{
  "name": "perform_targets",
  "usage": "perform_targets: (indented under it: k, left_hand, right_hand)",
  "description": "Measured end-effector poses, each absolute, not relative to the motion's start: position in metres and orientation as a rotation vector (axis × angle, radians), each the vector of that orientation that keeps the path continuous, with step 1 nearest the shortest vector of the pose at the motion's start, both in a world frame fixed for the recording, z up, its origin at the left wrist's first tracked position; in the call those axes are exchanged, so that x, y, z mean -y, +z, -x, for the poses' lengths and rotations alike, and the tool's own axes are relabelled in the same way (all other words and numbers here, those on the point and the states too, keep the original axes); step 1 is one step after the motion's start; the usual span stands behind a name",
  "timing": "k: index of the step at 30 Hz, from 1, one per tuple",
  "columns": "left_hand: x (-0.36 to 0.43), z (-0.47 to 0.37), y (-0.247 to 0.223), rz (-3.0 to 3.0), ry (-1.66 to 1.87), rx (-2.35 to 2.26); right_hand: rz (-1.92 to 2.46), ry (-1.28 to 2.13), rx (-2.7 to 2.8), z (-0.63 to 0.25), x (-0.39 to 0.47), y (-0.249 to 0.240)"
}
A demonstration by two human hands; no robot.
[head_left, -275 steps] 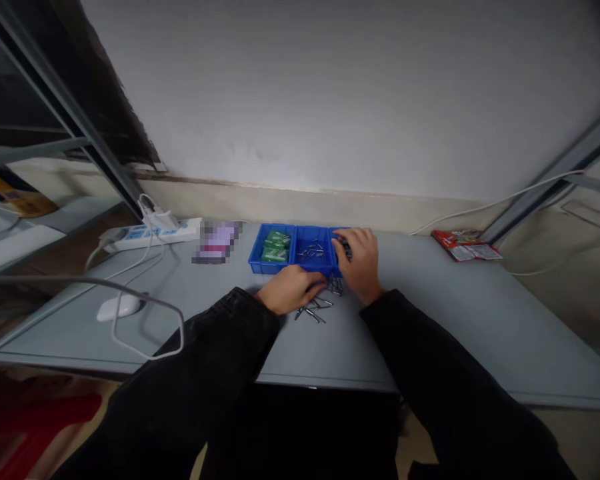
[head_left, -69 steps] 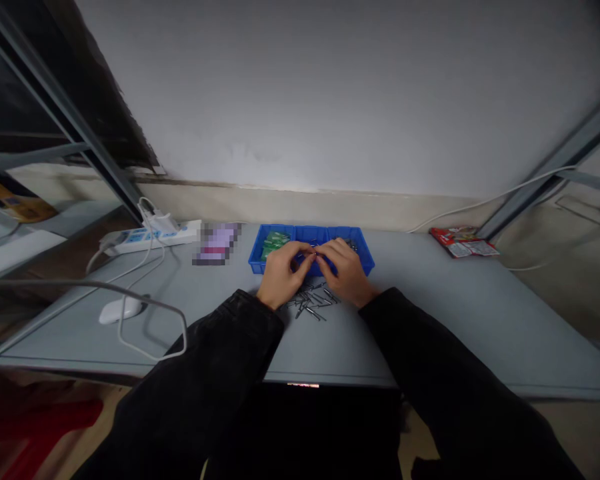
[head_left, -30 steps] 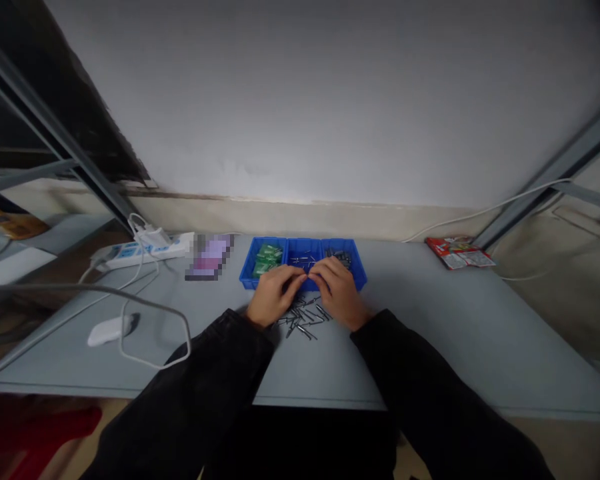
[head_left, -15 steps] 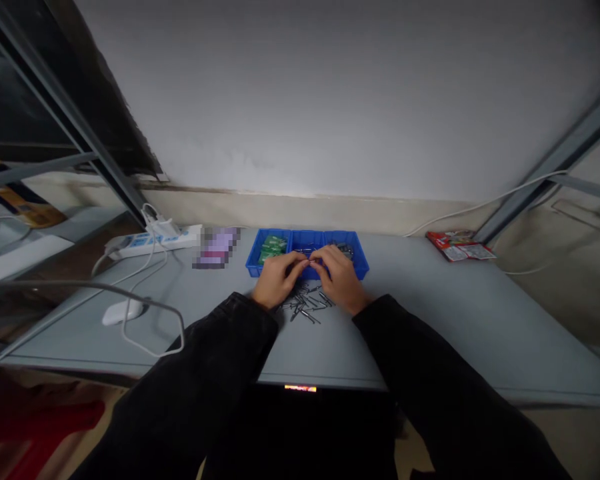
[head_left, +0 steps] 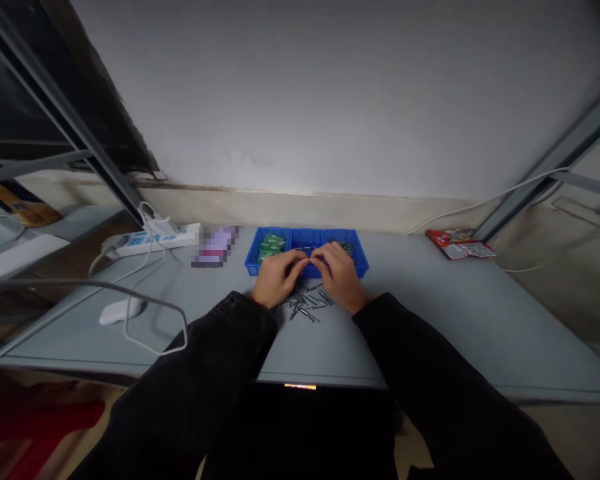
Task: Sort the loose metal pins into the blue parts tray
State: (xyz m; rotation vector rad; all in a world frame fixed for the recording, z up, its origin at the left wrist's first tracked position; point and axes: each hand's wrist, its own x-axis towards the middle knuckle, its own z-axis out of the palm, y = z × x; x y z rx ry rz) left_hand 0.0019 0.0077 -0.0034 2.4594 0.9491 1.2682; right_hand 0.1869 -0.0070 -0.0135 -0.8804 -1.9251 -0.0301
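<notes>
My left hand [head_left: 276,279] and my right hand [head_left: 341,277] meet fingertip to fingertip just in front of a blue three-compartment tray [head_left: 360,264]. They pinch a small metal piece [head_left: 310,260] between them. Green parts [head_left: 271,246] fill the tray's left compartment, small metal parts lie in the middle one, and dark parts [head_left: 347,247] sit in the right one. A loose pile of metal pins [head_left: 307,307] lies on the grey table [head_left: 430,320] under my wrists.
A white power strip [head_left: 150,237] with cables lies at the back left, beside a blurred purple object [head_left: 214,245]. A white mouse [head_left: 121,309] and a looping cable [head_left: 155,320] lie at the left. A red packet [head_left: 457,243] rests at the back right. Metal shelf frames stand on both sides.
Both hands have stayed together at the tray's front with only slight finger movement over the last second. Long before, my right hand was inside the right compartment and my left was on the pins.
</notes>
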Motion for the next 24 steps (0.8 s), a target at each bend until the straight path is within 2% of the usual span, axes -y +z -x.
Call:
perform_targets:
  k: [24]
  left_hand:
    - [-0.0093,-0.0025,-0.0069,-2.428,1.263,-0.959]
  right_hand:
    - [0.929,-0.062,1.921,-0.1879,0.0043,-0.0163]
